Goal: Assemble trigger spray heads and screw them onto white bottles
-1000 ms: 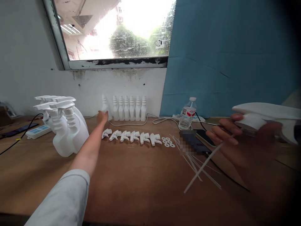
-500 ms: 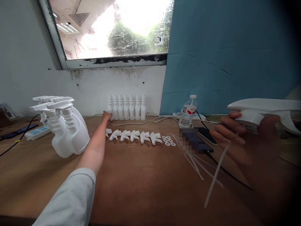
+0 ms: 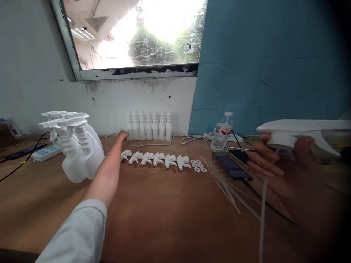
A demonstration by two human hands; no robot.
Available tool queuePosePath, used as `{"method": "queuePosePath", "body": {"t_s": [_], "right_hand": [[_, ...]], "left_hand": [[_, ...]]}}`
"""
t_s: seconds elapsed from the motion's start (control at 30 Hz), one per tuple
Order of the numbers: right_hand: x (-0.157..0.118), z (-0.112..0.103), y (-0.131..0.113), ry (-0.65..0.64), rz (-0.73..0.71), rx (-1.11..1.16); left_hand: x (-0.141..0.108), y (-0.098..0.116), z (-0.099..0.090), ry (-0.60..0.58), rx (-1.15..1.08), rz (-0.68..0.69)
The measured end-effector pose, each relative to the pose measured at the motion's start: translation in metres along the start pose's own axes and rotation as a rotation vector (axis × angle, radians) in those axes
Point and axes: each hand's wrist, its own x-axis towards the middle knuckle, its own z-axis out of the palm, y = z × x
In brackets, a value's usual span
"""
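My left hand [image 3: 124, 135] reaches across the table to the leftmost white bottle [image 3: 129, 128] of a row by the wall; its fingers are mostly hidden, so I cannot tell whether they grip it. In my raised right hand [image 3: 285, 164], closed around its collar, is a white trigger sprayer head [image 3: 290, 128]. A thin clear dip tube [image 3: 263, 215] hangs down from the sprayer head. More trigger sprayer heads [image 3: 148, 158] lie in a line in front of the bottles, with several white ring washers [image 3: 197, 165] at the line's right end.
Spray bottles with heads fitted [image 3: 82, 153] stand together at the left. Loose tubes [image 3: 230, 197] lie at the right near a phone [image 3: 236, 170] and a water bottle [image 3: 221, 133]. A white cable [image 3: 153, 144] runs along the wall, and a power strip [image 3: 46, 153] sits far left.
My left hand has shifted slightly left against the end bottle. My right hand has turned the sprayer head, and its tube now hangs nearly straight down instead of slanting left.
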Motion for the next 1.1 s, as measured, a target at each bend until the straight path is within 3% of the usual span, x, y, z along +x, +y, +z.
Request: {"method": "queuePosePath", "body": {"t_s": [0.17,0.27,0.43,0.5,0.53,0.63,0.73,0.87,1.0,1.1], "right_hand": [[0.001,0.004,0.009,0.012,0.132,0.009],[0.001,0.011,0.01,0.02,0.21,-0.012],[-0.005,0.031,0.015,0.029,0.399,0.0],[-0.01,0.039,0.023,-0.001,0.535,0.02],[-0.013,0.043,0.028,-0.023,0.609,0.026],[-0.021,0.055,0.044,-0.086,0.831,-0.005],[-0.028,0.066,0.054,-0.094,0.976,-0.08],[-0.035,0.076,0.055,-0.107,1.048,-0.251],[-0.045,0.083,0.049,-0.19,0.99,-0.417],[-0.049,0.089,0.045,-0.234,0.965,-0.48]], "left_hand": [[-0.023,0.029,-0.008,0.218,-0.234,0.069],[-0.055,0.056,0.004,0.202,-0.378,0.225],[-0.154,0.08,0.026,-0.149,-0.549,0.552],[-0.2,0.079,0.022,-0.55,-0.713,0.784],[-0.221,0.078,0.018,-0.712,-0.719,0.828],[-0.267,0.07,0.001,-1.017,-0.761,0.73],[-0.285,0.061,-0.008,-1.162,-0.767,0.587],[-0.286,0.041,-0.005,-1.089,-0.66,0.524],[-0.29,0.023,-0.004,-1.04,-0.594,0.524],[-0.295,0.02,-0.005,-1.066,-0.603,0.513]]}}
